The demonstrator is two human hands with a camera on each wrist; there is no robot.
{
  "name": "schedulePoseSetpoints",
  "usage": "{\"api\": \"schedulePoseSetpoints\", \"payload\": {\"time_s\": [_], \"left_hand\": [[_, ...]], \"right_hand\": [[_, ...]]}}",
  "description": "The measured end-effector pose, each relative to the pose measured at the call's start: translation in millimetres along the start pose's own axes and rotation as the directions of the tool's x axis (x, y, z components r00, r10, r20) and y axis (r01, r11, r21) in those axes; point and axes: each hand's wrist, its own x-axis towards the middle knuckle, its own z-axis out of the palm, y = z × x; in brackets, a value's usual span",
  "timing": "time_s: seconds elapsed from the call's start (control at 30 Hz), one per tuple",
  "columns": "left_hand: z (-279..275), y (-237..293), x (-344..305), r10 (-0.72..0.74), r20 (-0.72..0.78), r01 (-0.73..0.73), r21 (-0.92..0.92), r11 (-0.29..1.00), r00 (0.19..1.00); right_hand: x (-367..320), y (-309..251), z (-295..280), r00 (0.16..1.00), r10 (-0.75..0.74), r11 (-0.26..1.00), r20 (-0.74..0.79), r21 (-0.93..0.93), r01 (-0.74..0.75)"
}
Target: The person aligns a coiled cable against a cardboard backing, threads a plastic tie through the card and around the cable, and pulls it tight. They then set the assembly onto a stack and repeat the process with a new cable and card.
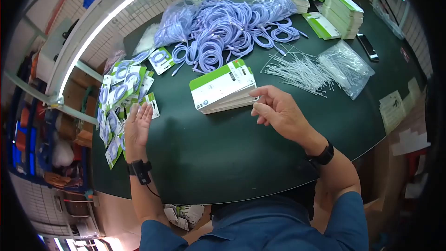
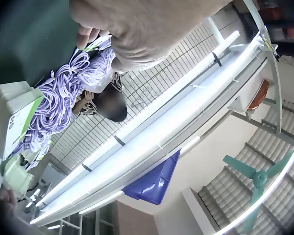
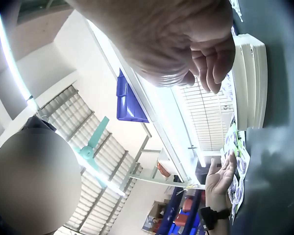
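On dk green table (image 1: 200, 158), tube lights (image 1: 116, 11) overhead. L hand (image 1: 138, 128) palm up, fingers near-straight, together. R hand (image 1: 283, 114) by card stack (image 1: 223, 86), fingers bent, slightly apart.

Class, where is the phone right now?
In the head view, the phone lies on the right side of the table, beside the plastic bag of white ties.

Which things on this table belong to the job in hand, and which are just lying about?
Likely part of the job:
- stack of green-and-white cards, near the right hand
- loose purple cable coils
- carded cables at the left
- loose white ties and the clear bag beside them

Apparently just lying about:
- phone
- paper sheets at the right edge
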Motion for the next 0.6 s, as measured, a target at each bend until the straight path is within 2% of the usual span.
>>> {"api": "schedulePoseSetpoints", "payload": {"time_s": [0.1,0.13,0.23,0.27,0.33,0.37,0.43,0.47,0.53,0.57,0.6], "left_hand": [[9.1,-22.8,-14.9,-0.057,0.035,0.049,0.206,0.977,0.998],[16.7,-25.7,-15.7,-0.057,0.033,0.049,0.207,0.977,0.998],[57.5,-26.0,-11.2,-0.105,0.261,-0.031,0.469,0.883,0.959],[74.0,-27.2,-8.7,-0.099,0.258,-0.036,0.470,0.882,0.961],[108.8,-30.8,4.0,-0.185,0.398,-0.153,0.680,0.717,0.899],[120.1,-34.5,18.2,-0.185,0.398,-0.156,0.683,0.713,0.898],[134.8,-48.1,54.4,-0.204,0.489,-0.357,0.811,0.464,0.848],[140.4,-55.4,70.7,-0.205,0.491,-0.358,0.811,0.462,0.847],[152.7,-69.0,97.7,-0.216,0.449,-0.354,0.860,0.367,0.867],[158.9,-73.7,107.0,-0.218,0.453,-0.357,0.858,0.369,0.864],[165.6,-77.9,113.6,-0.234,0.423,-0.361,0.894,0.264,0.875]], "right_hand": [[0.4,2.9,-1.1,0.999,0.017,1.000,0.040,-0.020,-0.016],[0.7,2.6,-1.3,0.999,0.034,0.999,0.042,-0.029,-0.033],[3.6,1.8,0.0,0.996,0.063,0.997,0.067,-0.047,-0.060],[3.5,2.2,0.1,0.996,0.062,0.997,0.068,-0.047,-0.059],[2.7,3.9,-0.2,0.996,0.057,0.998,0.061,-0.042,-0.055],[3.0,5.1,-0.6,0.997,0.054,0.998,0.060,-0.036,-0.052],[3.3,8.0,-1.9,0.997,0.039,0.998,0.062,-0.046,-0.036],[3.5,8.8,-2.3,0.997,0.033,0.998,0.063,-0.052,-0.030],[4.0,8.1,-1.3,0.998,0.036,0.998,0.057,-0.056,-0.032],[4.1,7.5,-1.2,0.998,0.039,0.997,0.053,-0.062,-0.035],[3.6,7.2,-2.0,0.998,0.044,0.997,0.050,-0.068,-0.040]]}}
